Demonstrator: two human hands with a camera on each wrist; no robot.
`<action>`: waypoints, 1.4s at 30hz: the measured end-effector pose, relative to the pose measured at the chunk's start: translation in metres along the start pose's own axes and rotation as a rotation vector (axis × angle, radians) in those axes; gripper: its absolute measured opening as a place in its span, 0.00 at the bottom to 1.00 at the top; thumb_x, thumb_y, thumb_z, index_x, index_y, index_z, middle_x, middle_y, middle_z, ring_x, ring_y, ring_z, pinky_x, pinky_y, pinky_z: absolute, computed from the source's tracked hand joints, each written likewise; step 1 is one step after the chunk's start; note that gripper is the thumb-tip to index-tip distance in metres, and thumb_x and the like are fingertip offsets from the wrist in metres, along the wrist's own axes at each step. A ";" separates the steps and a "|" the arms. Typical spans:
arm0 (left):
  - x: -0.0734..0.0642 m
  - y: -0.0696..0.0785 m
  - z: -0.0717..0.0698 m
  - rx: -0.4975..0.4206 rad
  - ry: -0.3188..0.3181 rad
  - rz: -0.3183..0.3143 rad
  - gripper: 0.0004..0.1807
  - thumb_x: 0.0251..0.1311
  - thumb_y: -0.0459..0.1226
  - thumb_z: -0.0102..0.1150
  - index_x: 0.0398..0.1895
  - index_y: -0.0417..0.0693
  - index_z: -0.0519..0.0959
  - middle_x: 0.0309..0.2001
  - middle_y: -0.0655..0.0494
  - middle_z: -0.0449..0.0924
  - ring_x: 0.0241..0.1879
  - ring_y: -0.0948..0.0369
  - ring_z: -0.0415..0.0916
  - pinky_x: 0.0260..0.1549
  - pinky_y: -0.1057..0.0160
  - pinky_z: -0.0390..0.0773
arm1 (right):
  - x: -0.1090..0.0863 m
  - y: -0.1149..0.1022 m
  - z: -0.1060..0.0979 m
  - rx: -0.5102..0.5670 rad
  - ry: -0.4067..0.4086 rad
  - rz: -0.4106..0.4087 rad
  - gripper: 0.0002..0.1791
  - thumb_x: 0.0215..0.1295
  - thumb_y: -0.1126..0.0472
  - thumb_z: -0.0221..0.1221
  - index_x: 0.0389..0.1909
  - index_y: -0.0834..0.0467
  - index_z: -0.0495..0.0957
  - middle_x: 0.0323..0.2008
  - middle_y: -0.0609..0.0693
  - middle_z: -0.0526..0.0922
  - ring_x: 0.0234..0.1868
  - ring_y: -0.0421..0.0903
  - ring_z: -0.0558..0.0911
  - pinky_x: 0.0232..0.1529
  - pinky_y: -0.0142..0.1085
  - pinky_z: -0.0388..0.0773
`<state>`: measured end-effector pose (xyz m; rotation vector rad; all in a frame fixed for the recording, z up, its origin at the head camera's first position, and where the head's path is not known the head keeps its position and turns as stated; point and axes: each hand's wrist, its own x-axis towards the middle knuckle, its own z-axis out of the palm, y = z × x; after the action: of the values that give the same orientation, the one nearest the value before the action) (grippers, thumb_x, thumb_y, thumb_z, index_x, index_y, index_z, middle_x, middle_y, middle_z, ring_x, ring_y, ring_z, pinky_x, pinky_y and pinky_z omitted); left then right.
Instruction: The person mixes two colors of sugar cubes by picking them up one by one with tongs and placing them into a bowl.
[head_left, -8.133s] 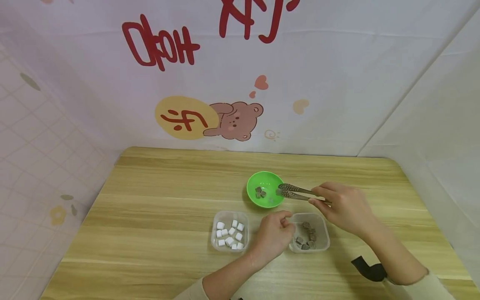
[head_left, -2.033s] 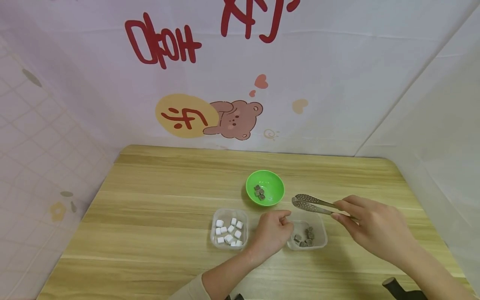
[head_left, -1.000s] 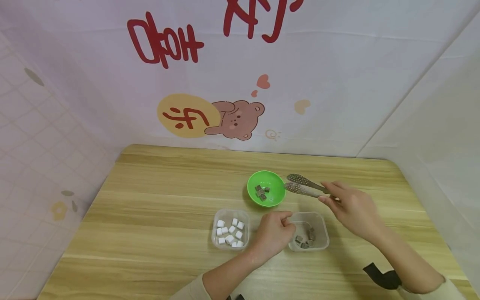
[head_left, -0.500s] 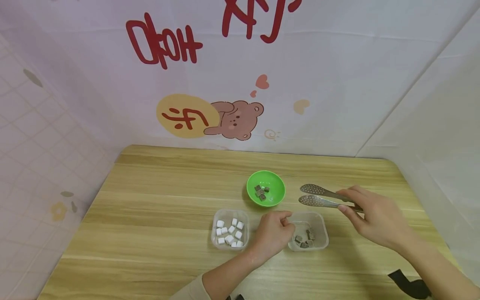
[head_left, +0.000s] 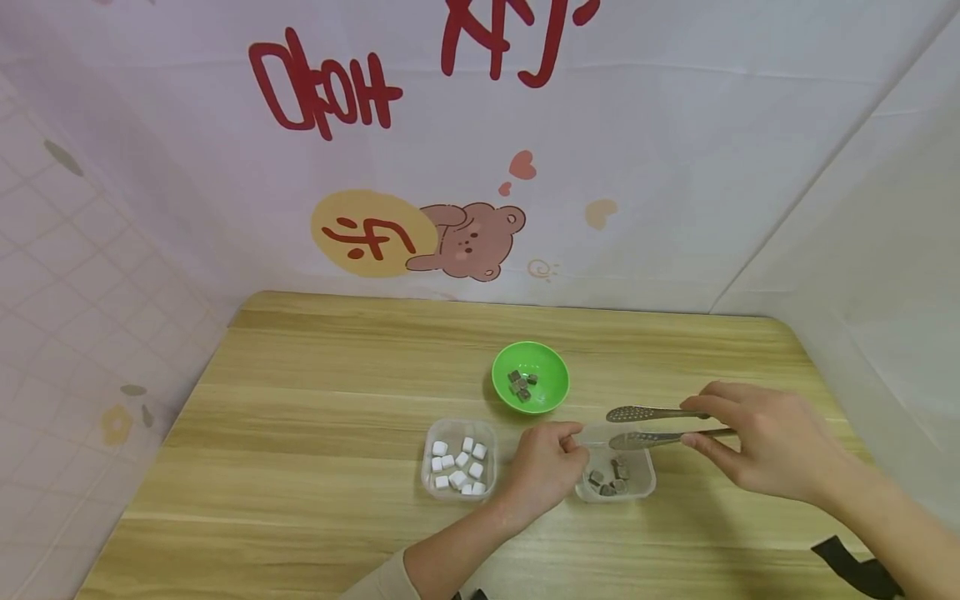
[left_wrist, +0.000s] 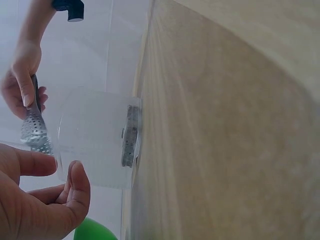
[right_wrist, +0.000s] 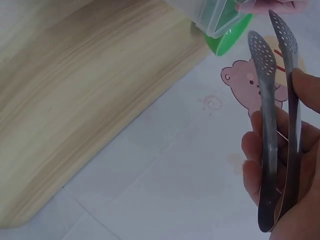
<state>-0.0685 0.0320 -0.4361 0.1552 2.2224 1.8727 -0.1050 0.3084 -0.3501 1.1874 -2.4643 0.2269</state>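
At a wood-grain table [head_left: 300,417], a person's right hand [head_left: 772,442] grips perforated metal tongs [head_left: 648,439], their two tips parted over the far side of a clear plastic tub [head_left: 642,477] that holds gray-brown cubes [head_left: 618,471]. The left hand [head_left: 543,467] pinches the tub's rim between thumb and forefinger at its far left corner. Beyond that hand, like-colored cubes [head_left: 520,385] lie clustered toward the left side of a bright green bowl [head_left: 551,387]. A second clear tub [head_left: 459,426], scattered with white cubes [head_left: 457,479], stands just left of the left hand. Behind them, a white backdrop [head_left: 675,142] shows a cartoon bear [head_left: 480,242], hearts and red lettering [head_left: 367,237].
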 end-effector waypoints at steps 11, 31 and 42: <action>0.001 -0.002 0.000 0.013 0.011 0.018 0.23 0.58 0.27 0.55 0.57 0.29 0.83 0.26 0.63 0.76 0.22 0.71 0.69 0.28 0.69 0.75 | 0.015 -0.009 0.001 -0.067 -0.062 -0.165 0.34 0.82 0.37 0.38 0.33 0.53 0.85 0.27 0.37 0.75 0.22 0.29 0.66 0.17 0.25 0.62; 0.000 -0.002 -0.003 0.001 0.006 0.034 0.23 0.58 0.27 0.52 0.57 0.28 0.83 0.24 0.63 0.75 0.17 0.70 0.64 0.23 0.70 0.70 | 0.052 -0.049 0.006 -0.416 -0.423 -0.380 0.20 0.34 0.70 0.63 0.11 0.53 0.59 0.18 0.46 0.55 0.19 0.42 0.54 0.22 0.31 0.54; 0.000 -0.001 -0.001 0.004 0.004 0.021 0.23 0.58 0.26 0.52 0.57 0.28 0.83 0.23 0.63 0.73 0.16 0.70 0.62 0.18 0.71 0.64 | 0.057 -0.059 0.011 -0.495 -0.455 -0.407 0.22 0.37 0.65 0.70 0.10 0.52 0.62 0.16 0.46 0.58 0.19 0.42 0.57 0.21 0.31 0.56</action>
<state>-0.0684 0.0310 -0.4364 0.1767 2.2356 1.8815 -0.0946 0.2274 -0.3380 1.5818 -2.3343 -0.7978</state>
